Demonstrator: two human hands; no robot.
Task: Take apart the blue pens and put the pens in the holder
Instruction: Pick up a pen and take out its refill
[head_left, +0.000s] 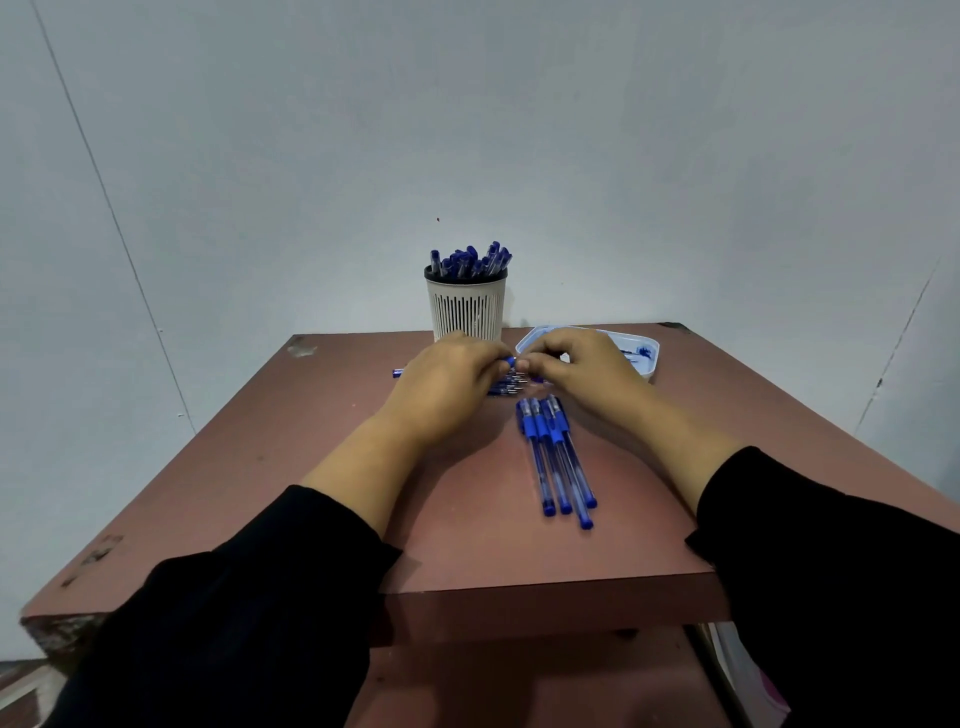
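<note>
A white slotted pen holder (466, 312) stands at the back of the brown table (291, 467), filled with several blue pens (470, 260). My left hand (447, 384) and my right hand (582, 366) meet in front of it, fingertips pinched on one blue pen (511, 362) held between them. Under the hands lies a small bunch of pen parts with metal tips (506, 387); most of it is hidden. Several capped blue pens (556, 457) lie side by side on the table, just right of centre.
A shallow white tray (644, 351) with blue bits inside sits at the back right, partly behind my right hand. A pen end (397, 372) pokes out left of my left hand. A grey wall rises behind the table.
</note>
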